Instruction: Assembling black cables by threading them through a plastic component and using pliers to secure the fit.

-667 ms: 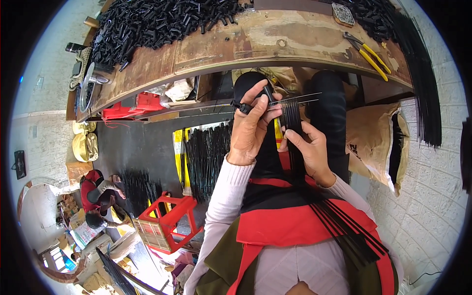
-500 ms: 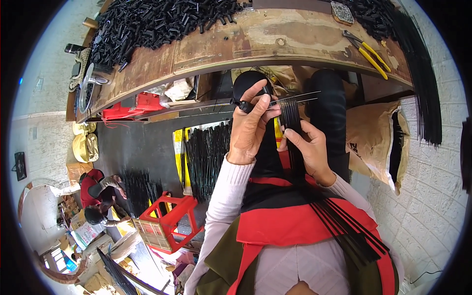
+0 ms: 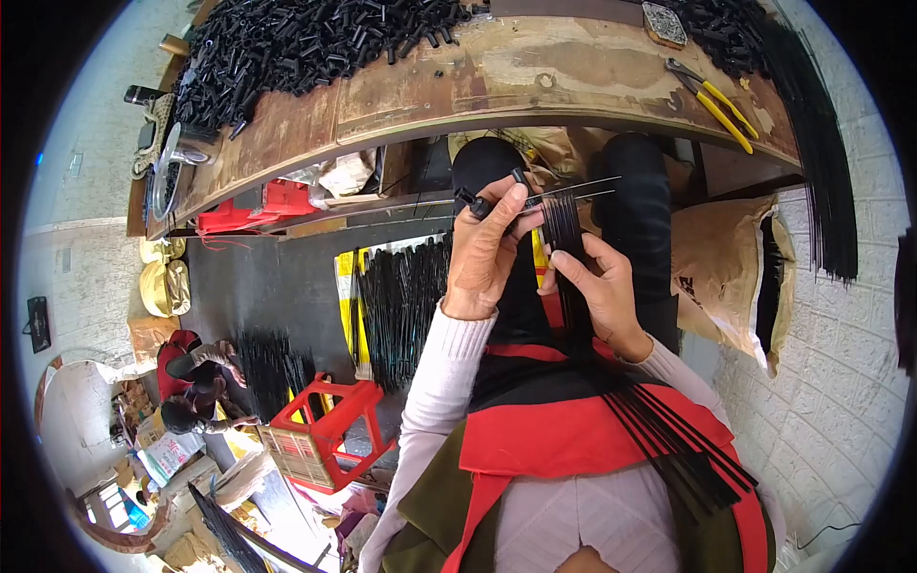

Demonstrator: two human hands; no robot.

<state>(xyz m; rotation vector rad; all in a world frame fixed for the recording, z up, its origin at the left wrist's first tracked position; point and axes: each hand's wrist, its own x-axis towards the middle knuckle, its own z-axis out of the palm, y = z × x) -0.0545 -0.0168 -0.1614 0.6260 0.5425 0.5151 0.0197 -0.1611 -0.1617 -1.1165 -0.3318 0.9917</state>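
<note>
My left hand (image 3: 485, 250) is closed around small black plastic parts (image 3: 475, 202), one of them poking up near the thumb tip. Thin metal rods (image 3: 592, 184) stick out to the right from beside its fingers. My right hand (image 3: 611, 291) grips a bundle of thin black rods (image 3: 565, 229) between thumb and fingers. The bundle's upper ends fan out beside my left fingertips, and its lower ends lie across my red and black apron (image 3: 564, 435). Whether the left fingers touch the bundle's top ends I cannot tell.
A wooden bench (image 3: 535, 72) ahead carries a heap of black tubular pieces (image 3: 315, 48) and yellow-handled pliers (image 3: 712, 105). More black rods (image 3: 406, 306) lie left on the floor, near a red stool (image 3: 334, 430). A paper sack (image 3: 721, 267) stands right. Another person (image 3: 196, 377) works far left.
My left thumb and fingers have shifted slightly, and the black piece near the thumb tip has turned a little. My right hand keeps its grip on the bundle.
</note>
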